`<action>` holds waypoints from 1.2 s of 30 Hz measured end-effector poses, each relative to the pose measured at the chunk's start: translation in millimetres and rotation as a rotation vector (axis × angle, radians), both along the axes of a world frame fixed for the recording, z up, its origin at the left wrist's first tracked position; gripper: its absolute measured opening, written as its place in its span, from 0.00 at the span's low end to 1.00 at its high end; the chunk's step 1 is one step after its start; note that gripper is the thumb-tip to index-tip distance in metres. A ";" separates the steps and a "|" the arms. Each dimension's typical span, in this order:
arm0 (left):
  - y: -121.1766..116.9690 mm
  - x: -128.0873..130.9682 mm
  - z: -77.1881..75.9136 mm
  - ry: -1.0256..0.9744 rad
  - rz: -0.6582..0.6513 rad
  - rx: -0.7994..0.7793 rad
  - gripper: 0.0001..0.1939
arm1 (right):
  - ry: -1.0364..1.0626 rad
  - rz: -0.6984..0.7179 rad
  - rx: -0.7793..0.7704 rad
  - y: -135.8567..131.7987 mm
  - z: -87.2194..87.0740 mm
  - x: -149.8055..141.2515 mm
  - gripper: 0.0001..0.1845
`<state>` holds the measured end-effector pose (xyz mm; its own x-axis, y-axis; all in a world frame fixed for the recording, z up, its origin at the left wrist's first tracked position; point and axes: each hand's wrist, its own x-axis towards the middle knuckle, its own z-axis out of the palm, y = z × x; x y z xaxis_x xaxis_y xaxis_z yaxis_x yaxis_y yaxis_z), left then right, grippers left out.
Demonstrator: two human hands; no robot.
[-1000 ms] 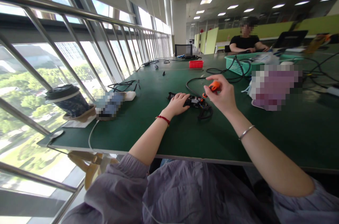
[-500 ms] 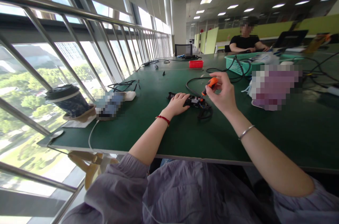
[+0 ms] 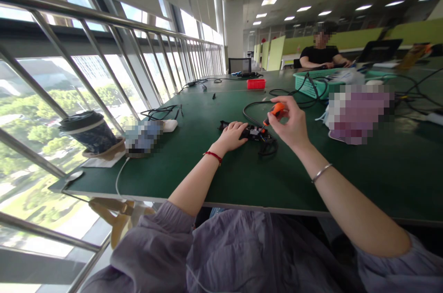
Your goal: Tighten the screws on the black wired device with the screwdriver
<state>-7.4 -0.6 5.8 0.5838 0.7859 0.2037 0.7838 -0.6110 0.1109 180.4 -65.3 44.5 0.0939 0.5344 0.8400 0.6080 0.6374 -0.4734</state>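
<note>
A slim black device (image 3: 254,132) with exposed inner parts and wires lies on the green table. My left hand (image 3: 233,137) is over its left portion, fingers closed across the casing and holding it down. Between the thumb and fingers of my right hand (image 3: 291,122) is a screwdriver (image 3: 278,109) with an orange and black handle. Its shaft slants down to the left, and the tip meets the device's open right section. A dark coiled cable (image 3: 268,147) rests just below that end. Whether the tip sits in a screw is too small to tell.
Left on the table (image 3: 194,164) stand a lidded cup (image 3: 90,132) and a blurred item (image 3: 143,138) beside a white case (image 3: 170,125). Farther back are a red basket (image 3: 256,84) and a green basket (image 3: 313,86). A blurred purple item (image 3: 362,113) lies right. A person (image 3: 321,53) sits opposite.
My right hand has shifted very slightly around the screwdriver handle, with the tip still at the same place. My left hand and the device have not moved.
</note>
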 end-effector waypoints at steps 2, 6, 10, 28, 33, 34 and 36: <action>-0.8 0.2 0.9 0.006 0.000 0.000 0.30 | -0.017 -0.037 -0.019 -1.5 1.5 0.1 0.09; -1.7 0.7 2.1 0.012 0.004 0.000 0.30 | -0.033 -0.075 -0.040 -1.4 1.6 1.4 0.06; -0.6 0.5 1.4 0.012 0.003 0.004 0.30 | -0.033 -0.069 0.003 0.9 -0.5 1.8 0.10; -0.8 1.2 1.6 0.006 0.020 0.010 0.29 | 0.034 -0.045 -0.022 1.6 -1.0 2.4 0.14; -0.3 1.4 -0.7 0.000 0.015 0.018 0.29 | 0.018 -0.008 -0.001 4.5 -3.4 2.2 0.15; -0.3 1.4 -1.1 -0.001 0.017 0.020 0.29 | 0.015 -0.024 -0.013 4.4 -3.5 2.4 0.14; -0.1 1.5 -1.7 -0.003 0.020 0.022 0.29 | 0.012 -0.058 -0.048 3.7 -3.0 2.9 0.10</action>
